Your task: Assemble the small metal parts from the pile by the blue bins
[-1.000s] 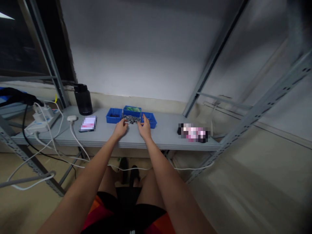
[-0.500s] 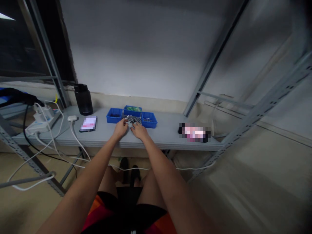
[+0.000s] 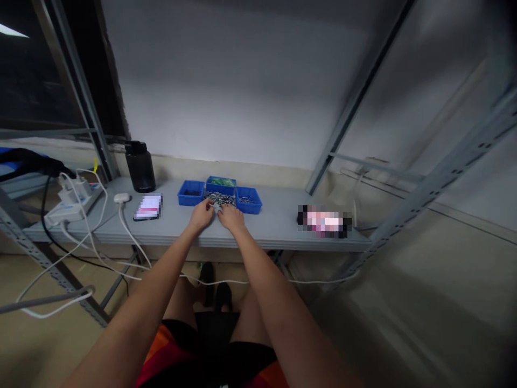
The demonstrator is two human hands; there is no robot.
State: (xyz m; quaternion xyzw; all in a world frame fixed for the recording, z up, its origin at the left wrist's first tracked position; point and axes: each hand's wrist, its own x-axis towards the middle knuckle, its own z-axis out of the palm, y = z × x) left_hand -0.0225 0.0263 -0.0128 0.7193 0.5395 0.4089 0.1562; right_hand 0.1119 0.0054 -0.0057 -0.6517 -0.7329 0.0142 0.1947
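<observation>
Working well at this heap of small metal pieces (image 3: 220, 198) asks, I believe, for patient fingers more than for strength. The heap lies on the grey shelf (image 3: 278, 215), between the blue left tray (image 3: 190, 201), which has dark contents, and the blue right tray (image 3: 250, 209), where some metal pieces also lie; the far tray (image 3: 220, 189), with something green inside, stands just behind it. The left hand (image 3: 202, 215) is at the near left edge of the heap, its fingers bent and its thumb close to the forefinger. The right hand (image 3: 231, 216) is at the near right edge, palm down, with fingers curled toward the pieces. Whether either hand has hold of a piece, I cannot tell; they are too small here.

It would be wise to spread the pieces thinly, so that one can be separated from its neighbours without pulling others along. A light pinch near the middle of a piece should be steadier than a grip on its tip. Pushing should be gentle, because hard sweeping could send pieces toward the near edge of the shelf.
</observation>
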